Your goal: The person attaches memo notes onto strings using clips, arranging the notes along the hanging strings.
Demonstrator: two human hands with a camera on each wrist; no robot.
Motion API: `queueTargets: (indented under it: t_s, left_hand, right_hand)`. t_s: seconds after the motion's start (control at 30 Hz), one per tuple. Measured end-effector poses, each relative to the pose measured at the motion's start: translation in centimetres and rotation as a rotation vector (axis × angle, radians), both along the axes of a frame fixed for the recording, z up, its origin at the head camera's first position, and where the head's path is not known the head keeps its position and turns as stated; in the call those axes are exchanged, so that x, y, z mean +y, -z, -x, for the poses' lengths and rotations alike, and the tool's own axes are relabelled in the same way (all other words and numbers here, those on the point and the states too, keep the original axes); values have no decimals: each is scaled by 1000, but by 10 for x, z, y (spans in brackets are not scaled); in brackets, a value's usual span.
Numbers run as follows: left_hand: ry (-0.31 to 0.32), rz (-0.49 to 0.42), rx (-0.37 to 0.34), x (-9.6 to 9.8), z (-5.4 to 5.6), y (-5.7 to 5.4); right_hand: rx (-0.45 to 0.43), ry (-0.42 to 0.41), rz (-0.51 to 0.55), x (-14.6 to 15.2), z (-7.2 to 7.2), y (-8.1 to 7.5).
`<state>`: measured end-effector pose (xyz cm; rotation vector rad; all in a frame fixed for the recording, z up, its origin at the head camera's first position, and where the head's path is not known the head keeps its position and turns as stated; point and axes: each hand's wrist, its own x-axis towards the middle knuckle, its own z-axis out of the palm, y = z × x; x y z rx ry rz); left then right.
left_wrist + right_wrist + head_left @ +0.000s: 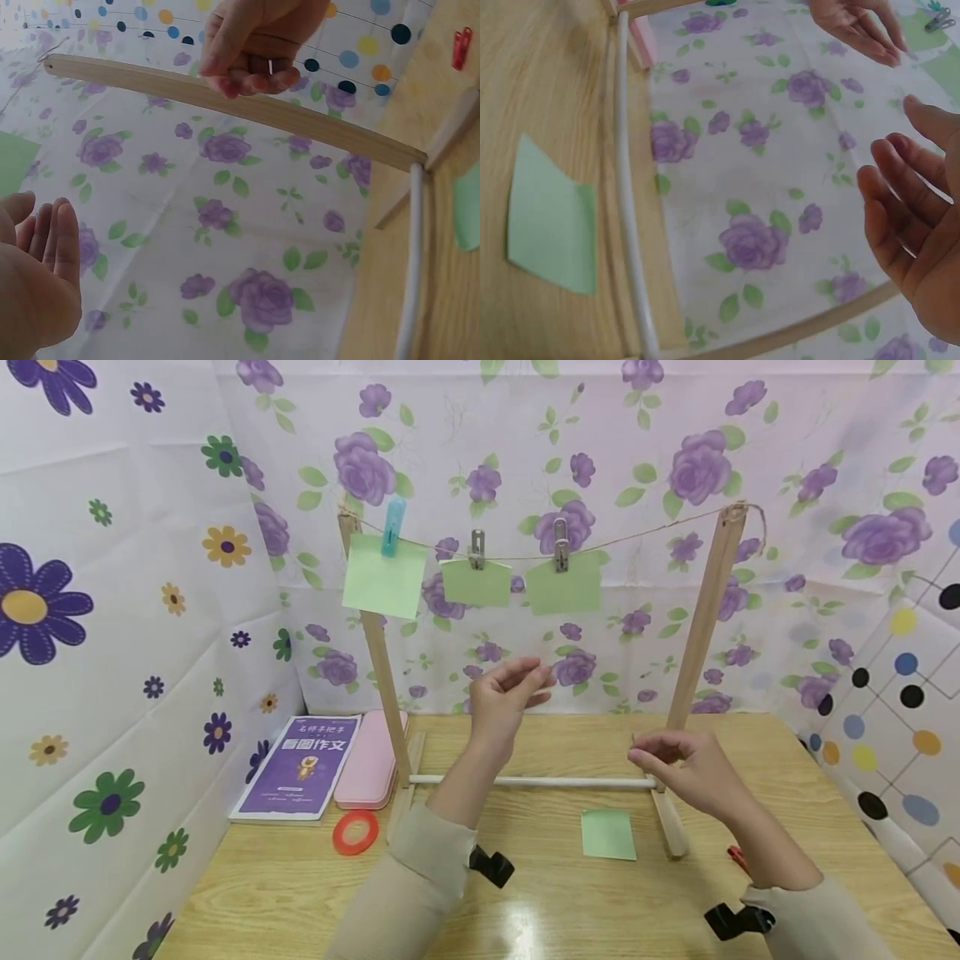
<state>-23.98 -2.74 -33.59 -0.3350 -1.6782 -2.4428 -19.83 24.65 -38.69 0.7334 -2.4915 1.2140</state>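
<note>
My left hand (pixel 502 702) is raised in the middle, below the string (pixel 633 537), with relaxed fingers and nothing held. To the right, my right hand (pixel 693 767) hovers by the right wooden post (pixel 705 618), its fingers loosely bent around empty air. Three green paper notes hang on the string: the left note (pixel 384 581) under a blue clothespin (pixel 393 527), the middle note (pixel 477 585) and the right note (pixel 564 590) under metal clips (pixel 561 545). Another green note (pixel 608 834) lies on the table, slightly creased in the right wrist view.
A white rod (pixel 540 782) joins the posts low down. At left lie a purple book (pixel 300 768), a pink case (pixel 367 760) and a red tape ring (pixel 356 832). Partly behind the right forearm sits a red clothespin (pixel 737 857). Patterned cloth surrounds the wooden table (pixel 555 893).
</note>
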Motion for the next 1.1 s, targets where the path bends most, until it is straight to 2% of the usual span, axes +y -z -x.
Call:
queueTargets:
  t_s: [0.1, 0.27, 0.37, 0.47, 0.57, 0.8, 1.0, 1.1]
  left_hand:
    - [22, 115, -12, -5, -4, 24]
    - [39, 250, -62, -11, -12, 60]
    - [38, 342, -95, -14, -16, 78]
    - [31, 449, -106, -14, -19, 94]
    - [38, 517, -110, -13, -22, 109]
    - [105, 616, -114, -5, -24, 134]
    - [194, 705, -104, 10, -22, 150]
    - [215, 728, -117, 19, -22, 158]
  right_hand:
    - [-46, 21, -27, 10, -5, 10]
    - [-101, 57, -32, 27, -13, 26]
    - [-126, 82, -33, 37, -16, 33]
    - [-149, 114, -49, 47, -20, 39]
    - [-160, 147, -68, 56, -24, 46]
    - [-138, 204, -99, 76, -33, 71]
    - [-222, 294, -148, 98, -41, 90]
    - [-255, 327, -170, 109, -42, 99]
